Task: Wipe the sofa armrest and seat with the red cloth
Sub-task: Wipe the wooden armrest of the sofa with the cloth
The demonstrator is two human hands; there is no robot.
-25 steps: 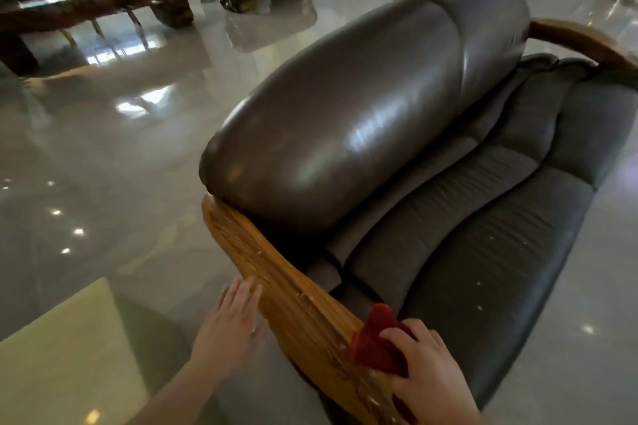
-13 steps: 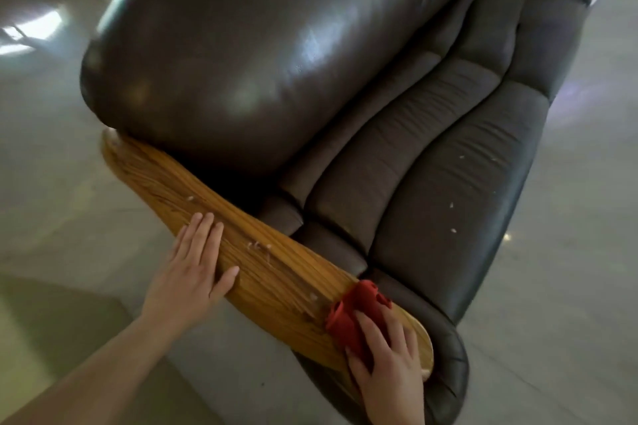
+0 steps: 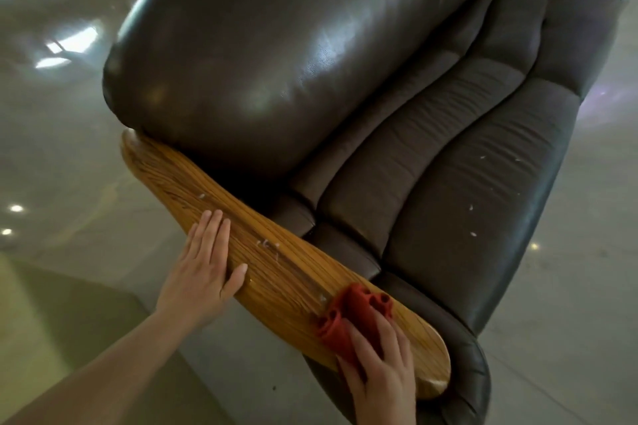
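A dark leather sofa has a wooden armrest [image 3: 276, 269] running from upper left to lower right. White specks lie on the wood and on the seat [image 3: 466, 217]. My right hand [image 3: 383, 373] presses the bunched red cloth [image 3: 348, 317] onto the near end of the armrest. My left hand [image 3: 203, 269] lies flat on the outer edge of the armrest, fingers together, holding nothing.
The rounded leather backrest [image 3: 276, 62] bulges over the far end of the armrest. A glossy tiled floor [image 3: 62, 166] surrounds the sofa. A pale green surface [image 3: 41, 314] sits at lower left, beside my left forearm.
The view has tipped down over the sofa. My left hand came from beside the armrest to rest on it. My right hand slid the cloth along the near end of the wood.
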